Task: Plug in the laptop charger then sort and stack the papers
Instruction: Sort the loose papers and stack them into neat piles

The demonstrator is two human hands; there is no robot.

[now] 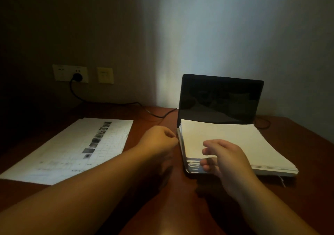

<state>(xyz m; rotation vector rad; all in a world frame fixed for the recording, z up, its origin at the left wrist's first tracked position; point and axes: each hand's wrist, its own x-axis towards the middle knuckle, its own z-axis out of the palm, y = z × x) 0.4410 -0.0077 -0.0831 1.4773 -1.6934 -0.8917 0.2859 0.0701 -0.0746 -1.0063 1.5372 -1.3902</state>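
Note:
A thick stack of white papers [226,140] lies on the keyboard of an open laptop [220,99] whose screen is dark. My right hand [224,159] is at the stack's near left corner, thumb on top and fingers against the edge, pinching the upper sheets; it is blurred. My left hand [159,140] hovers just left of the stack, fingers curled into a fist with nothing in it. A black charger plug [77,76] sits in the wall socket [70,73]. Its cable [126,104] runs along the desk to the laptop's left side. A printed sheet [77,148] lies flat at the left.
The brown wooden desk [153,119] stands against the wall. A yellowish wall plate [105,75] is beside the socket. Another cable [263,124] loops behind the laptop's right side. The room is dim, and the far left is in shadow.

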